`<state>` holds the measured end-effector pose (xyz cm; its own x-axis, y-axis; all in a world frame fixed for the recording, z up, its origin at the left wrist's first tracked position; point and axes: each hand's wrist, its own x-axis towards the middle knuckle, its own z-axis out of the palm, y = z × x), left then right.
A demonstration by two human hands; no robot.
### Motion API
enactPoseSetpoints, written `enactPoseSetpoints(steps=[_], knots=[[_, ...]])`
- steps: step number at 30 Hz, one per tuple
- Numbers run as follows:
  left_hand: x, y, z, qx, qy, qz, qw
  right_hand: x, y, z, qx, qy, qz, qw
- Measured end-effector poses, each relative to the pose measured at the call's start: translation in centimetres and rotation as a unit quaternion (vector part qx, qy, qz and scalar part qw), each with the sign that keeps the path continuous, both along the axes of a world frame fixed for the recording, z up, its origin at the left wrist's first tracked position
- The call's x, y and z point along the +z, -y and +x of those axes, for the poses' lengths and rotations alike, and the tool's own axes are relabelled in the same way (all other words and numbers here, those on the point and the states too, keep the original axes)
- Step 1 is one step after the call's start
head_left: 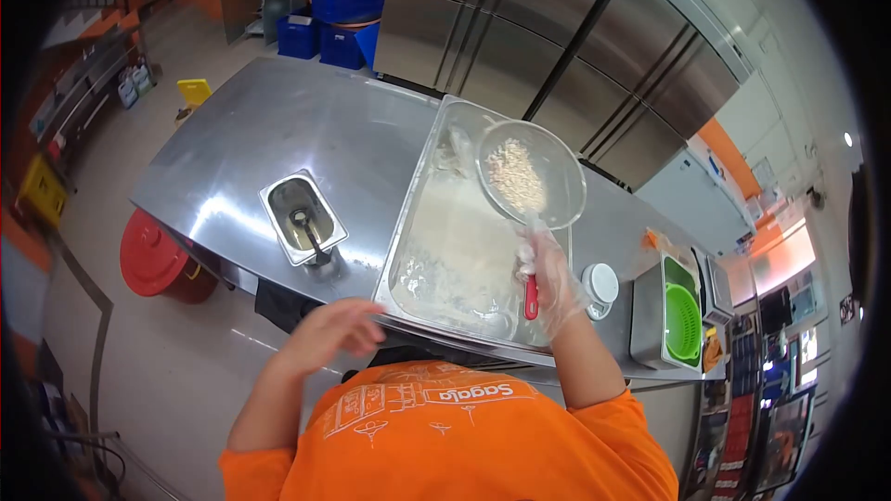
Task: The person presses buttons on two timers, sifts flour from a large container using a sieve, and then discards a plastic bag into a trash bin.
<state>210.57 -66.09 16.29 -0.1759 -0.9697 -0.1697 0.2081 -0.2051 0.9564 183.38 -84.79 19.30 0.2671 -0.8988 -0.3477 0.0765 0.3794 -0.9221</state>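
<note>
My left hand (331, 337) is bare and open, fingers a little bent, just off the near left corner of a shallow metal tray (394, 264). A clear, loose plastic glove covers my right hand (554, 283). Its fingers stretch forward to the near rim of a see-through round bowl (566, 176). Small pale pieces (516, 174) are heaped in the left part of that bowl. Beside the gloved palm lies a red-handled tool (531, 297), its far end whitish. White powder (455, 269) coats the tray floor, with a crumpled clear plastic piece (457, 150) toward the back.
Left of the tray, a steel container (271, 197) with a black-handled utensil stands on the steel table (362, 121). To the right are a white-lidded jar (601, 285) and a deep steel pan (647, 320) holding a green basket (683, 323). A red bin (158, 255) stands below the table's left edge.
</note>
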Motion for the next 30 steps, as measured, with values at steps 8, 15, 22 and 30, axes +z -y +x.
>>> enactPoseSetpoints(steps=[8, 15, 22, 30], knots=[[-19.9, -14.6, 8.4, 0.282, 0.087, 0.365, 0.883, -0.8, -0.4, 0.2, -0.004, -0.029, -0.007, 1.0], [-35.1, -28.4, 12.6, 0.052, 0.512, 0.448, 0.731, 0.9, -3.1, 3.2, -0.014, 0.071, -0.042, 0.996], [-33.4, -28.2, 15.0, 0.336, 0.271, 0.429, 0.793, -1.5, -3.4, 4.4, -0.033, 0.054, 0.008, 0.998], [-34.3, -28.2, 14.3, 0.296, 0.322, 0.411, 0.8, -1.7, -4.2, 4.1, -0.055, 0.114, 0.016, 0.992]])
